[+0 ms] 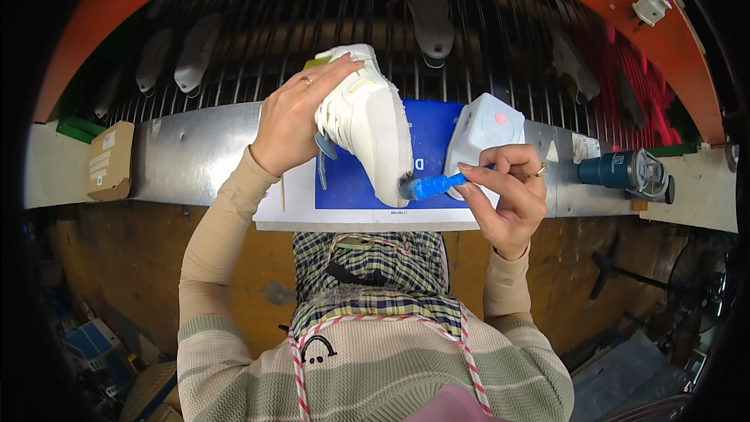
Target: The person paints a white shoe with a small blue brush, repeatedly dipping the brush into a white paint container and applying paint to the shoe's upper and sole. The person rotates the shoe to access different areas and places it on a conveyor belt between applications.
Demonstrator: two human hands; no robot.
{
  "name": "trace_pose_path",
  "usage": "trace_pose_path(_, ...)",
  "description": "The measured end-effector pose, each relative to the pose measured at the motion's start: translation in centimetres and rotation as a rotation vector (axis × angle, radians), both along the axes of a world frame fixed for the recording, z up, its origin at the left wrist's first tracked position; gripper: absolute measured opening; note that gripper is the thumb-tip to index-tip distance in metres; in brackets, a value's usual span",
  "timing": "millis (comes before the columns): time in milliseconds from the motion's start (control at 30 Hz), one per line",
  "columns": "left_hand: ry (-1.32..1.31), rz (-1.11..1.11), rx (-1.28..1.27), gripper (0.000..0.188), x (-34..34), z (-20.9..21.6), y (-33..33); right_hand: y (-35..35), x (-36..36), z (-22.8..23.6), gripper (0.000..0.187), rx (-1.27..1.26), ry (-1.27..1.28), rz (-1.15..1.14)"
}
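Observation:
My left hand (301, 113) grips a white shoe (371, 125) around its upper, fingers wrapped over it. The shoe is tilted on its side, toe toward me, its sole edge facing right. Between the fingers and thumb of my right hand (508, 195) is a blue-handled brush (437, 185). Its dark bristles meet the shoe's lower edge near the toe. Just beyond the brush stands a white plastic container (488, 129) with a reddish spot on top. Under the shoe lies a blue and white printed sheet (336, 187). A small blue-grey piece (324, 148) shows below my left hand.
A metal ledge (195, 160) runs across in front of me. Behind it, a rack of dark rollers (297, 39) carries several grey shoe parts (431, 27). A cardboard box (109, 160) stands at left, a teal tumbler (617, 170) lies at right. An orange frame (101, 23) arches around.

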State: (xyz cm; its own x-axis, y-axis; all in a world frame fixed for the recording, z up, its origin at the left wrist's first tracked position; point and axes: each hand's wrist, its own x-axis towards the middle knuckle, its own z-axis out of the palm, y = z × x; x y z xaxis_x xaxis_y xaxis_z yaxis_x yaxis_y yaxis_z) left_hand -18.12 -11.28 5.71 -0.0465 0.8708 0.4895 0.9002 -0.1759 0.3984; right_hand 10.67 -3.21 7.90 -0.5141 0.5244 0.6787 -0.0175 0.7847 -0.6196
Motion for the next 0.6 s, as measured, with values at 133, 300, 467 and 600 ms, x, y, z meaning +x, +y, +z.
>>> trace_pose_path(133, -0.087, -0.062, -0.115, 0.072, -0.3, 0.0, -0.4, 0.6, -0.2, 0.8, 0.035, 0.081, -0.012, -0.013)
trace_pose_path(300, -0.222, -0.201, -0.27, 0.076, -0.2, 0.2, -0.9, 1.5, -0.7, 1.7, 0.038, 0.154, 0.0, 0.013)
trace_pose_path(467, -0.394, -0.333, -0.5, 0.08, -0.2, -0.2, -1.6, 2.1, -1.1, 2.6, 0.043, 0.221, -0.02, 0.039)
trace_pose_path(600, -0.448, -0.491, -0.605, 0.072, -0.2, -1.0, -1.9, 2.2, -1.1, 3.0, 0.042, 0.267, -0.051, 0.056)
